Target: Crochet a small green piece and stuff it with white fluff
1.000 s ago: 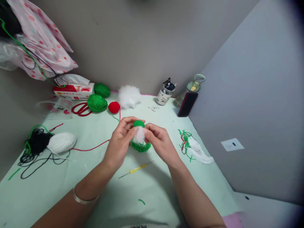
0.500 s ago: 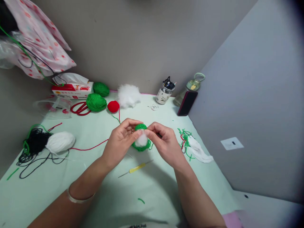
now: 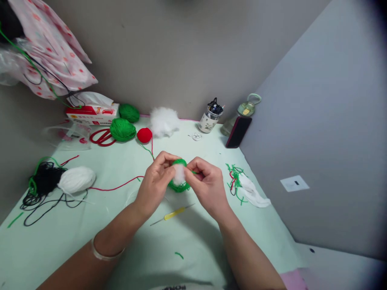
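Observation:
Between both hands, above the middle of the table, is a green crocheted piece (image 3: pixel 180 187) with white stuffing (image 3: pixel 179 174) showing in its opening. My left hand (image 3: pixel 155 181) grips its left edge, thumb against the stuffing and fingers behind. My right hand (image 3: pixel 206 181) pinches the right edge between thumb and curled fingers. The underside of the piece and some fingertips are hidden. Below the hands lies a crochet hook (image 3: pixel 173 214) with a yellow grip. A red ball of yarn (image 3: pixel 144 135) and a white clump of fiberfill (image 3: pixel 164 121) sit beyond them.
Green yarn balls (image 3: pixel 122 129), red-handled scissors (image 3: pixel 102 137) and a tissue box (image 3: pixel 99 114) stand at the back left. White yarn (image 3: pixel 77 180) and black yarn (image 3: pixel 45 179) lie left. A pen jar (image 3: pixel 208 120), phone (image 3: pixel 238 132) and bottle (image 3: pixel 246 108) are back right; yarn scraps (image 3: pixel 234 177) lie right.
My right fingers have shifted slightly at the edge of the green piece, and a bit of green now shows between them. The left hand keeps its hold, moved only slightly.

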`<action>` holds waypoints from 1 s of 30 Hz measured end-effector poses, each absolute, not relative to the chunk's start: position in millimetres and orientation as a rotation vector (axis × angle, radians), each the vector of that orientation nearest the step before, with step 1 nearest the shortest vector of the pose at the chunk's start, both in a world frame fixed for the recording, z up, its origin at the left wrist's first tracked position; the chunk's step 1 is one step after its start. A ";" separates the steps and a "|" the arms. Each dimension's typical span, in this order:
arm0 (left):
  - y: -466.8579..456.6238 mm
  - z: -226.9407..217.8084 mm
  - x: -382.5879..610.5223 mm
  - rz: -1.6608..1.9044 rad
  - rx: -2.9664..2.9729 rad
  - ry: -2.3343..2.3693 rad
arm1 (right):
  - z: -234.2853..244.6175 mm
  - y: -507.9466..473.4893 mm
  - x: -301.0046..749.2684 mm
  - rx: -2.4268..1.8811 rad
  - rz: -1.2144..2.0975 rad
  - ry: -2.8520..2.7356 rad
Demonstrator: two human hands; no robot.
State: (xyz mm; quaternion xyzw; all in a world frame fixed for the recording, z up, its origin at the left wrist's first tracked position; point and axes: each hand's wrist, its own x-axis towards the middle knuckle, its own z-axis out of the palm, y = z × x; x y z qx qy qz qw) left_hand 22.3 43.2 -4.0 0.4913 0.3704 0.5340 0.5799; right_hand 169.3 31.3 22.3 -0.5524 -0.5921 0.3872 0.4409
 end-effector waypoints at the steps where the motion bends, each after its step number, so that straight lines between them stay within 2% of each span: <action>1: 42.7 -1.5 21.5 1.225 1.164 0.844 | 23.0 31.5 172.0 -1.383 0.922 -1.481; 12: 47.1 -2.6 23.0 1.296 1.215 0.959 | 43.5 15.5 171.4 -1.317 0.818 -1.933; 21: 47.8 -7.5 21.4 1.261 1.179 0.912 | 18.3 30.6 165.2 -1.358 0.942 -1.546; 25: 48.3 -0.1 17.9 1.186 1.214 0.776 | 25.6 30.2 173.8 -1.385 0.900 -1.521; 30: 51.8 1.4 15.0 1.142 1.188 0.728 | 44.5 22.8 182.8 -1.331 1.062 -1.682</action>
